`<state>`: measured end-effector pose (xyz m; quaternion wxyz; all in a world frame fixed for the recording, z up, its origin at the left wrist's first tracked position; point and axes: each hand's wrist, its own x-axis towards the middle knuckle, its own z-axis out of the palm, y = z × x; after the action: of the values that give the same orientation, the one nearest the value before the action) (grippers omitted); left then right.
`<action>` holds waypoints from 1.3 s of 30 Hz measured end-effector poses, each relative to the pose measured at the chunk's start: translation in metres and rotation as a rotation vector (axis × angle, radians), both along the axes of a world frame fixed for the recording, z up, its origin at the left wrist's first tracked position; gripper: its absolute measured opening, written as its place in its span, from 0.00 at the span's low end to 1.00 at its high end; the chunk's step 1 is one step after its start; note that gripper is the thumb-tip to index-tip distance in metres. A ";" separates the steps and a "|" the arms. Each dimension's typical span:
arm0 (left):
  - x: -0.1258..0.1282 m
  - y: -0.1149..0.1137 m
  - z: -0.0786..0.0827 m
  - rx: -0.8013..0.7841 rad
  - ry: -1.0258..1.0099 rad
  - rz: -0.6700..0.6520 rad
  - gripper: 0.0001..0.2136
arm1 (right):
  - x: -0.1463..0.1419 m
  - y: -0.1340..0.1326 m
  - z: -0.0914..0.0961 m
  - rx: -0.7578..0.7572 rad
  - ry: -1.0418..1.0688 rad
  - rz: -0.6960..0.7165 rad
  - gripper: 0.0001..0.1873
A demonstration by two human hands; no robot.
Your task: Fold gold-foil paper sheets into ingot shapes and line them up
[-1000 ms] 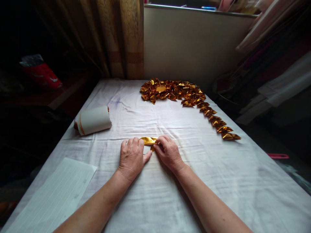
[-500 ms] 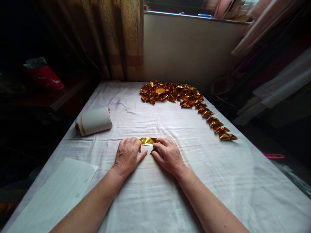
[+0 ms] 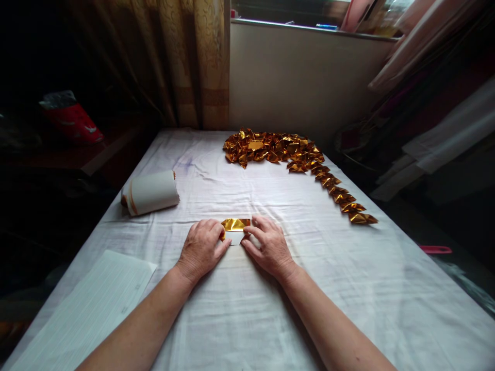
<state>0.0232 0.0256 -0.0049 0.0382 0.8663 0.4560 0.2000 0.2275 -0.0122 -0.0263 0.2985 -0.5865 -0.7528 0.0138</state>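
Observation:
A small sheet of gold foil paper point(image 3: 235, 224) lies on the white cloth between my hands, with a gold band along its far side and a white part nearer me. My left hand point(image 3: 203, 243) grips its left end, fingers curled over it and thumb at the near edge. At the right end, my right hand point(image 3: 269, 245) pinches the paper between thumb and fingers, its forefinger a little lifted. The undersides of both ends are hidden by my fingers.
Folded gold foil pieces point(image 3: 270, 147) form a heap at the far edge, with a chain point(image 3: 340, 197) trailing right. A white paper roll point(image 3: 153, 193) rests at left. Below it lies a lined paper sheet point(image 3: 96, 309). A curtain point(image 3: 197, 62) hangs behind the table.
My right forefinger has lifted slightly off the foil's right end, and my left thumb has drawn back a little, showing more of the white part. The other things stay put.

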 end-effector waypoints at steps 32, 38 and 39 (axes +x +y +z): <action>-0.020 0.017 0.002 0.090 0.141 -0.268 0.06 | -0.002 0.004 0.015 -0.176 -0.142 0.156 0.28; -0.017 0.017 0.006 0.063 0.128 -0.260 0.08 | 0.002 0.005 0.019 -0.214 -0.240 0.197 0.28; -0.017 0.018 0.006 0.071 0.131 -0.261 0.07 | 0.003 0.005 0.020 -0.229 -0.256 0.207 0.28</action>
<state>0.0066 0.0436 0.0008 0.0033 0.9302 0.3339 0.1526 0.2305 -0.0068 -0.0063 0.1285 -0.5331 -0.8344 0.0554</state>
